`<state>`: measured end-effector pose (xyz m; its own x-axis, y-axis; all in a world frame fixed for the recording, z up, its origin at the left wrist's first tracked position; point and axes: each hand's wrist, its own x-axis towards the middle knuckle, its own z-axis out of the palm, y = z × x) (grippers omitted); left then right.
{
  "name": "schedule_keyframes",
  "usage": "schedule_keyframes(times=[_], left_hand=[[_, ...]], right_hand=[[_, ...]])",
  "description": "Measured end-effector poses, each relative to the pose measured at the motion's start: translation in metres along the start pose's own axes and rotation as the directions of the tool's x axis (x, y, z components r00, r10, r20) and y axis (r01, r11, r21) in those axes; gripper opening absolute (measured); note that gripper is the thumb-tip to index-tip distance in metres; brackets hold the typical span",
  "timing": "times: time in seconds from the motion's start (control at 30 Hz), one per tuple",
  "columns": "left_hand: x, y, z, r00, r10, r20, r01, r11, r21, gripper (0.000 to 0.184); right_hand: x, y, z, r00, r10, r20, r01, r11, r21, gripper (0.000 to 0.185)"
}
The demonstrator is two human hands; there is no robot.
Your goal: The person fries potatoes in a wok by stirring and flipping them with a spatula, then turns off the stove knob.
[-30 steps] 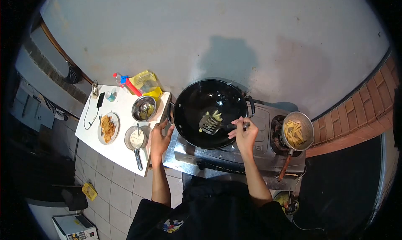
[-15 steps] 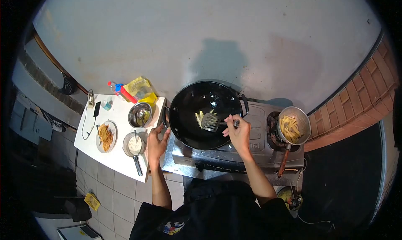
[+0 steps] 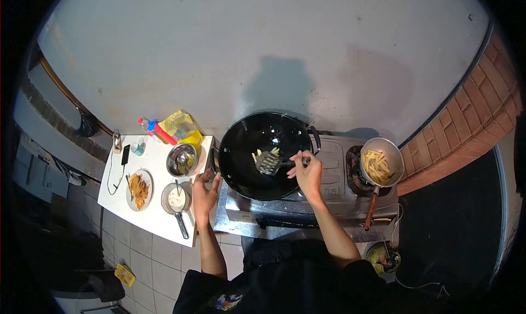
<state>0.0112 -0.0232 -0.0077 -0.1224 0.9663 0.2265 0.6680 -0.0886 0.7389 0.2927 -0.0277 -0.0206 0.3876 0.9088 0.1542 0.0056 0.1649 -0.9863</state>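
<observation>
My right hand is closed round the handle of a slotted spatula. The spatula's head rests inside a large black wok, over a small heap of pale potato strips and partly covering them. Beside the wok's left loop handle is my left hand, thumb and fingers apart. Whether its fingertips touch the handle I cannot tell.
On the stove's right burner sits a strainer of fries with a wooden handle. The white table at left carries a plate of fried food, a small saucepan with white mixture, a metal bowl, bottles and a phone.
The whole view has shifted slightly. Within the wok, the spatula head has moved a little left and toward me, covering more of the strips on the left. My left hand stays by the handle.
</observation>
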Motion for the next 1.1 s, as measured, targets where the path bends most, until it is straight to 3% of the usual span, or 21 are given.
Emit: schedule_keyframes(times=[0.13, 0.33, 0.47, 0.67, 0.87, 1.1], left_hand=[[0.002, -0.002, 0.0, 1.0, -0.006, -0.005, 0.006, 1.0, 0.002, 0.042], [0.002, -0.002, -0.001, 1.0, -0.014, 0.006, 0.014, 1.0, -0.001, 0.039], [0.005, -0.008, -0.001, 1.0, -0.004, 0.026, 0.002, 0.999, 0.046, 0.042], [0.007, -0.011, 0.001, 1.0, 0.02, 0.015, -0.021, 0.999, 0.041, 0.041], [0.005, -0.01, -0.001, 1.0, 0.016, 0.009, -0.017, 0.999, 0.047, 0.04], [0.003, -0.001, -0.003, 1.0, -0.017, 0.013, 0.017, 1.0, 0.011, 0.039]], right_hand=[[0.0, 0.001, 0.002, 0.998, -0.023, 0.057, 0.024, 1.0, -0.015, 0.026], [0.003, 0.003, 0.002, 1.0, -0.005, -0.017, 0.004, 1.0, -0.031, 0.027], [0.001, -0.003, -0.002, 0.997, -0.006, 0.078, 0.01, 0.999, -0.044, 0.029], [0.004, -0.001, -0.004, 0.999, -0.03, -0.027, 0.029, 0.998, -0.056, 0.03], [0.003, -0.006, -0.009, 0.999, 0.047, -0.021, -0.048, 0.998, -0.028, 0.028], [0.002, -0.01, -0.011, 0.997, 0.034, -0.064, -0.033, 0.999, 0.013, 0.03]])
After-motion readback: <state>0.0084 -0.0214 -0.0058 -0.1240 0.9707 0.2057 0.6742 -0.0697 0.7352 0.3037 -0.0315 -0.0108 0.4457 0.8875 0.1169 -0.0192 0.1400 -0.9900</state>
